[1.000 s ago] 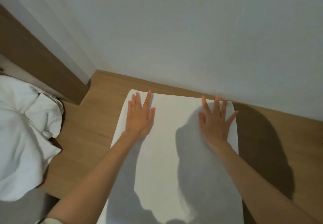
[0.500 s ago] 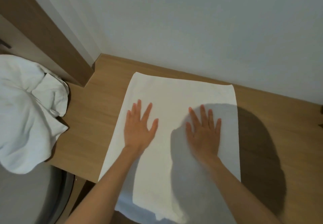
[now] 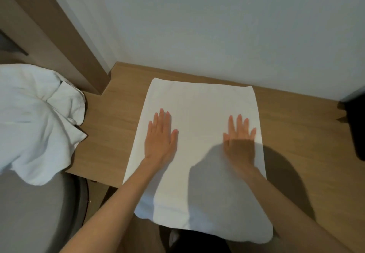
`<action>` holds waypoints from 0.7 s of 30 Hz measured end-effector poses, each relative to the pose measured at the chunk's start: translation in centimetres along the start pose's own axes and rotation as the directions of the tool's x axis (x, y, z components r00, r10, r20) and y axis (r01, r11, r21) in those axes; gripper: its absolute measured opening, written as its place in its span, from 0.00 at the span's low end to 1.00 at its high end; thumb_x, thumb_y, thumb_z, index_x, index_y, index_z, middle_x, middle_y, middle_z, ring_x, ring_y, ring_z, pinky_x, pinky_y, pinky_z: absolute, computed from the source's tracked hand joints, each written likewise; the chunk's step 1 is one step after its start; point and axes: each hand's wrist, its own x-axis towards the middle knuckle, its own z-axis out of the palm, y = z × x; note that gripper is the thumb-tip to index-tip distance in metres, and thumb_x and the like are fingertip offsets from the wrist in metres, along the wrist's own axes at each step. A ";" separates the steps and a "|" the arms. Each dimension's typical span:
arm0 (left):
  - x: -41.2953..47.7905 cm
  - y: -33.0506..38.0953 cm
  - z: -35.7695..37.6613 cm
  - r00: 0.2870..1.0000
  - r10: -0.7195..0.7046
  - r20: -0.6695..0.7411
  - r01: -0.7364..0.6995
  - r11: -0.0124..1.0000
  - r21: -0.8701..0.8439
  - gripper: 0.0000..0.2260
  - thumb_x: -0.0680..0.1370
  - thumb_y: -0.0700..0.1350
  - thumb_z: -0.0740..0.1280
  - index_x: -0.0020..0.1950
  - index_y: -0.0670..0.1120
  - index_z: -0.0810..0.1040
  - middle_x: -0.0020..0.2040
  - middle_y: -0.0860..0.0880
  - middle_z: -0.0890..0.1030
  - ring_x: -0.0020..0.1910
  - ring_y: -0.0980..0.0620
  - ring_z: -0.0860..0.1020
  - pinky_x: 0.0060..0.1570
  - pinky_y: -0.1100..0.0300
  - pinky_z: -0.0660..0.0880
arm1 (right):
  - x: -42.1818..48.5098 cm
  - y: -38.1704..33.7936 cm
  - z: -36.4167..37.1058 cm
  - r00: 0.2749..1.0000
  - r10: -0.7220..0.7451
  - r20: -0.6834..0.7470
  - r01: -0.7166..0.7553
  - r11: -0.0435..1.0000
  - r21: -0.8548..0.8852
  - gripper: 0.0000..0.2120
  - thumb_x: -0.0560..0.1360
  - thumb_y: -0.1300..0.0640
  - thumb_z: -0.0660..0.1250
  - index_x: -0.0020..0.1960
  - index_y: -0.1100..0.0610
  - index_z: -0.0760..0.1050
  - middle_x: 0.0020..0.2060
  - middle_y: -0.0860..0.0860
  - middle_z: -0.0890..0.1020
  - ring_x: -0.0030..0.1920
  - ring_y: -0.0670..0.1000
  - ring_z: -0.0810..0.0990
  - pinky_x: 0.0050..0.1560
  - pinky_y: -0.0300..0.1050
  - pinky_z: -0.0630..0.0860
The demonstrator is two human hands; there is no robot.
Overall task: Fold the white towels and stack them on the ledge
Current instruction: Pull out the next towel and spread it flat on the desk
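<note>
A white towel (image 3: pixel 197 98) is laid flat on the wooden ledge (image 3: pixel 110 130), with its far edge near the wall (image 3: pixel 217 25) and its near end hanging over the ledge's front edge.

The left hand (image 3: pixel 160 136) is pressed palm-down on the towel's left half, its fingers (image 3: pixel 162 118) straight and close together. The right hand (image 3: pixel 240 140) is laid palm-down on the right half, just inside the towel's right edge, and is partly shadowed. Its fingers (image 3: pixel 239 122) are straight and slightly spread. Nothing is gripped by either hand, and the two are held well apart.

A crumpled white pile (image 3: pixel 35 118) is noted at the left, apart from the towel, partly on the ledge and partly over a grey rounded object (image 3: pixel 29 213). A dark object (image 3: pixel 355 126) at the right edge cannot be identified.
</note>
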 end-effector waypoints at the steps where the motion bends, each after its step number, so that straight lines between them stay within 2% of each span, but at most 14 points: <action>1: -1.2 0.9 0.2 1.000 0.030 0.001 -0.030 0.999 -0.008 0.26 0.83 0.52 0.49 0.78 0.46 0.43 0.77 0.49 0.39 0.77 0.50 0.40 0.73 0.57 0.35 | -1.1 -1.2 0.4 0.999 -0.041 0.012 0.040 0.999 0.015 0.26 0.83 0.51 0.48 0.78 0.52 0.43 0.77 0.56 0.46 0.77 0.59 0.43 0.74 0.56 0.37; 4: -5.2 2.8 1.7 0.996 0.082 0.045 -0.082 0.997 -0.001 0.24 0.83 0.49 0.47 0.78 0.47 0.44 0.78 0.48 0.41 0.77 0.48 0.40 0.72 0.57 0.32 | -4.7 -4.3 2.0 0.995 -0.064 0.075 0.059 0.996 0.063 0.26 0.83 0.51 0.46 0.76 0.47 0.38 0.78 0.52 0.43 0.77 0.56 0.40 0.73 0.55 0.34; 7: -8.2 2.7 3.0 0.993 0.094 0.073 -0.097 0.994 0.044 0.23 0.83 0.52 0.45 0.78 0.53 0.44 0.77 0.53 0.39 0.77 0.50 0.37 0.72 0.55 0.30 | -7.9 -5.1 3.3 0.995 -0.073 0.074 0.068 0.995 0.078 0.23 0.82 0.46 0.42 0.74 0.40 0.36 0.77 0.48 0.42 0.76 0.52 0.38 0.74 0.54 0.33; 9: -9.2 1.6 3.3 0.995 0.078 0.062 -0.082 0.995 0.062 0.23 0.83 0.55 0.45 0.78 0.58 0.45 0.78 0.55 0.41 0.77 0.52 0.37 0.74 0.52 0.33 | -9.3 -4.3 3.5 0.996 -0.078 0.034 0.075 0.994 0.085 0.24 0.80 0.41 0.40 0.75 0.38 0.40 0.76 0.46 0.44 0.77 0.51 0.40 0.74 0.53 0.32; 11: -9.4 0.0 3.0 0.999 0.028 0.045 -0.031 0.997 0.066 0.23 0.82 0.58 0.44 0.77 0.61 0.46 0.78 0.55 0.42 0.77 0.52 0.38 0.74 0.51 0.35 | -9.8 -2.8 3.2 0.997 -0.071 -0.011 0.072 0.993 0.098 0.25 0.80 0.40 0.46 0.76 0.38 0.48 0.77 0.47 0.50 0.77 0.53 0.46 0.74 0.54 0.35; 14: -9.1 -2.6 2.3 0.998 -0.070 0.007 0.069 0.994 0.082 0.25 0.80 0.61 0.41 0.77 0.60 0.45 0.79 0.52 0.43 0.77 0.52 0.39 0.74 0.53 0.35 | -10.2 -0.1 2.7 0.995 -0.021 -0.095 0.029 0.996 0.086 0.24 0.80 0.43 0.52 0.76 0.42 0.57 0.77 0.51 0.56 0.77 0.56 0.52 0.75 0.57 0.43; 18: -9.3 -5.0 1.3 0.995 -0.103 -0.003 0.103 0.992 0.076 0.26 0.81 0.59 0.44 0.78 0.57 0.45 0.79 0.48 0.44 0.77 0.52 0.40 0.74 0.53 0.37 | -11.2 3.3 2.3 0.986 0.148 -0.071 -0.139 0.982 0.127 0.25 0.80 0.43 0.52 0.76 0.41 0.54 0.78 0.50 0.52 0.77 0.55 0.48 0.76 0.57 0.42; 21: -9.5 -5.5 0.6 0.993 -0.101 0.060 0.097 0.993 0.071 0.27 0.81 0.59 0.43 0.78 0.54 0.42 0.78 0.47 0.40 0.77 0.50 0.38 0.74 0.53 0.37 | -11.3 5.2 1.7 0.986 0.153 0.060 -0.158 0.983 0.093 0.26 0.80 0.39 0.44 0.77 0.40 0.45 0.78 0.48 0.44 0.77 0.54 0.41 0.75 0.54 0.38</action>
